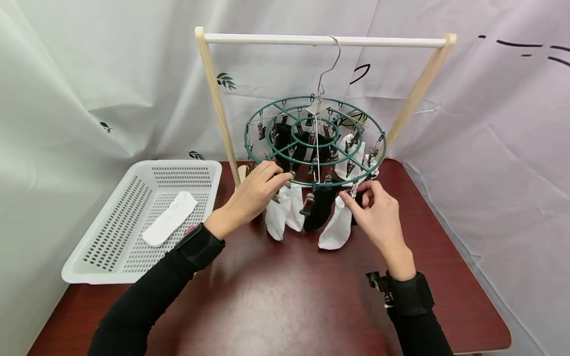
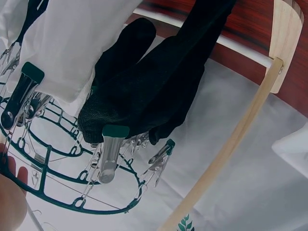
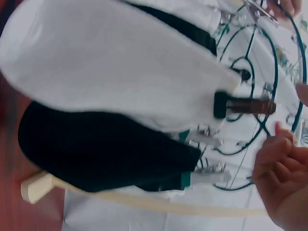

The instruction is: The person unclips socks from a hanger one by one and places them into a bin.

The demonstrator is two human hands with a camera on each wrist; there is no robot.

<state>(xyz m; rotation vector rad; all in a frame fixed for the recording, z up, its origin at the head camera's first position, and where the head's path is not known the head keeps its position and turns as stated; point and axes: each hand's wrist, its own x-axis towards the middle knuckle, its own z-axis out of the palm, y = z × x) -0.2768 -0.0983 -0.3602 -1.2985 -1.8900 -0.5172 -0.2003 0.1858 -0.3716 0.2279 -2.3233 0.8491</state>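
Note:
A round green sock hanger with metal clips hangs by its hook. My left hand holds its front left rim; in the left wrist view the fingers show by the rim. My right hand is at the front right rim, beside the clip of a white sock. In the right wrist view that clip bites the sock's cuff, and the loosely curled fingers stand apart from it. Black socks and more white socks hang from other clips.
A white perforated basket on the left holds one white sock. The hanger's hook sits on the white bar of a wooden stand. All stand on a dark red table before a white curtain.

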